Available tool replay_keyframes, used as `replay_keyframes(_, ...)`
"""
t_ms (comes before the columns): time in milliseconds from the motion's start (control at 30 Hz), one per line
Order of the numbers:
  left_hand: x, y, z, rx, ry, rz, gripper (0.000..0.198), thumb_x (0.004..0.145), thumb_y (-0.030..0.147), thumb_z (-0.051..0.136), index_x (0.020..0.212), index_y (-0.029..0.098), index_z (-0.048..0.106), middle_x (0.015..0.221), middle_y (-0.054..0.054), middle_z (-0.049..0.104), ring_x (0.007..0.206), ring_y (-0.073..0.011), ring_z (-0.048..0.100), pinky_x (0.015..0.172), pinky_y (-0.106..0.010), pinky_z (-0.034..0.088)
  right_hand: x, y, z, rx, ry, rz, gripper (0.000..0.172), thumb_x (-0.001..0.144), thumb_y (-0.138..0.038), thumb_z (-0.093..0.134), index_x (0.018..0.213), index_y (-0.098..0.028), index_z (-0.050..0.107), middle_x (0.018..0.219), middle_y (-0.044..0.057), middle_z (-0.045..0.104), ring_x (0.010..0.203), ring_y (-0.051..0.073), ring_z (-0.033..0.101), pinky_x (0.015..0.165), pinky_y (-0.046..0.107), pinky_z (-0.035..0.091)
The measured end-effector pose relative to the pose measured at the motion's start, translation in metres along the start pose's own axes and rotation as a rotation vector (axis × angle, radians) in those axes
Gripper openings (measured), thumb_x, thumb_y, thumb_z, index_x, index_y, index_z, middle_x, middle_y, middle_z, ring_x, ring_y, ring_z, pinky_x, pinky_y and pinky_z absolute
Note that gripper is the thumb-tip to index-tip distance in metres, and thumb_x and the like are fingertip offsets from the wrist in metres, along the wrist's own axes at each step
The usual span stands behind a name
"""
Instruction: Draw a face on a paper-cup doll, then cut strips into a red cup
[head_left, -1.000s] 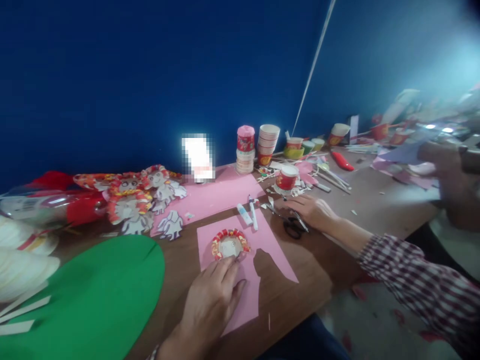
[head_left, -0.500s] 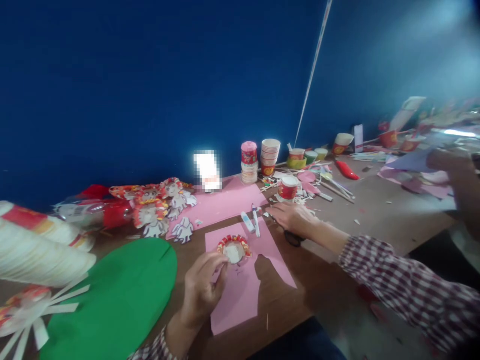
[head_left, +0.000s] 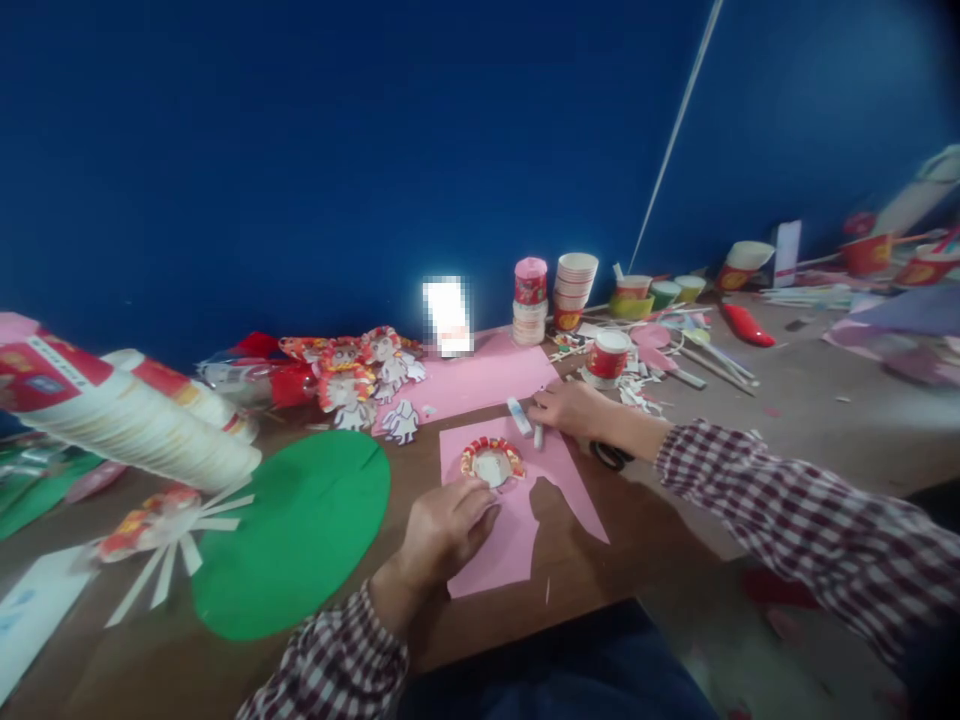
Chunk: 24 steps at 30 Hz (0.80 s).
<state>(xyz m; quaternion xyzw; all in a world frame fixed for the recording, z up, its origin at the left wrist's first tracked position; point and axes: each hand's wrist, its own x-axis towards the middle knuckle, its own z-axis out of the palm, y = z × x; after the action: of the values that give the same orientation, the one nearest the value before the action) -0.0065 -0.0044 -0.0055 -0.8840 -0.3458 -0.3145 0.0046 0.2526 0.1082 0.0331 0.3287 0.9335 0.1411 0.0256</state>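
Observation:
My left hand (head_left: 454,525) is closed in a pinch at the near edge of a small round paper craft (head_left: 491,468), with a pale centre and red-and-yellow curls around its far side. What the fingertips hold is hidden. The craft lies on a pink paper sheet (head_left: 487,555) with a piece cut out of its near right. My right hand (head_left: 574,408) is closed over the far end of a white pen (head_left: 538,437), whose near end shows below the fingers. Left of the pen rests a white glue stick (head_left: 518,417). Black-handled scissors (head_left: 611,457) lie under my right wrist.
Green oval paper (head_left: 292,540) and leaning stacked paper cups (head_left: 142,410) occupy the left. Cut-out paper figures (head_left: 349,385) sit at the back beside pink paper (head_left: 480,380). Cup stacks (head_left: 576,290), a red-banded cup (head_left: 607,355) and paper scraps (head_left: 641,393) are behind my right hand.
My right hand has come down to the white pen and now covers its far end. My left hand stays pinched at the craft. The view has turned left, and the other person's hand has left it.

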Motion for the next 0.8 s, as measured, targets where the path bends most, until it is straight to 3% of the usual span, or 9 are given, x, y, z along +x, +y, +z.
replay_keyframes(167, -0.007, 0.009, -0.004, 0.159, -0.091, 0.018, 0.014, 0.084, 0.024, 0.054, 0.096, 0.017, 0.059, 0.095, -0.006, 0.067, 0.082, -0.0203, 0.064, 0.069, -0.033, 0.054, -0.019, 0.004, -0.016, -0.003, 0.066, 0.067, 0.020, 0.086, -0.007, 0.044, 0.094, -0.014, 0.061, 0.083, 0.009, 0.064, 0.069, 0.017, 0.056, 0.051, 0.026, 0.027)
replay_keyframes(233, -0.007, 0.012, -0.005, 0.182, -0.161, -0.021, 0.017, 0.085, 0.025, 0.052, 0.098, 0.016, 0.059, 0.096, -0.007, 0.067, 0.081, -0.0213, 0.064, 0.067, -0.034, 0.055, -0.026, -0.003, -0.021, 0.087, 0.178, 0.188, 0.014, 0.084, -0.015, 0.050, 0.093, -0.015, 0.060, 0.083, 0.008, 0.064, 0.067, 0.017, 0.055, 0.050, 0.026, 0.026)
replay_keyframes(333, -0.006, 0.016, -0.004, 0.191, -0.243, -0.030, 0.021, 0.086, 0.026, 0.050, 0.102, 0.015, 0.058, 0.099, -0.009, 0.066, 0.082, -0.0213, 0.064, 0.068, -0.035, 0.055, -0.028, -0.025, -0.023, 0.483, 0.461, 0.464, 0.014, 0.079, -0.020, 0.054, 0.092, -0.017, 0.056, 0.077, 0.003, 0.062, 0.063, 0.014, 0.052, 0.052, 0.023, 0.033)
replay_keyframes(433, -0.002, 0.018, 0.001, 0.198, -0.296, -0.016, 0.022, 0.087, 0.028, 0.050, 0.101, 0.014, 0.058, 0.100, -0.011, 0.065, 0.079, -0.0196, 0.064, 0.066, -0.032, 0.055, -0.018, -0.053, -0.020, 0.963, 0.578, 0.552, 0.003, 0.079, -0.020, 0.052, 0.080, -0.019, 0.049, 0.068, -0.002, 0.053, 0.057, 0.010, 0.047, 0.050, 0.021, 0.036)
replay_keyframes(600, -0.001, 0.013, 0.012, 0.210, -0.263, 0.013, 0.019, 0.084, 0.028, 0.053, 0.091, 0.013, 0.061, 0.104, -0.012, 0.065, 0.078, -0.0206, 0.065, 0.067, -0.034, 0.056, -0.001, -0.086, -0.005, 1.373, 0.535, 0.518, 0.006, 0.080, -0.020, 0.051, 0.086, -0.018, 0.053, 0.066, -0.003, 0.052, 0.054, 0.009, 0.049, 0.049, 0.020, 0.040)
replay_keyframes(800, -0.001, 0.009, 0.016, 0.106, -0.237, -0.051, 0.018, 0.082, 0.026, 0.057, 0.094, 0.013, 0.061, 0.100, -0.011, 0.066, 0.082, -0.0223, 0.065, 0.070, -0.035, 0.056, 0.006, -0.100, 0.010, 1.664, 0.521, 0.526, 0.007, 0.083, -0.024, 0.053, 0.083, -0.017, 0.052, 0.059, -0.004, 0.052, 0.047, 0.008, 0.048, 0.043, 0.020, 0.039)
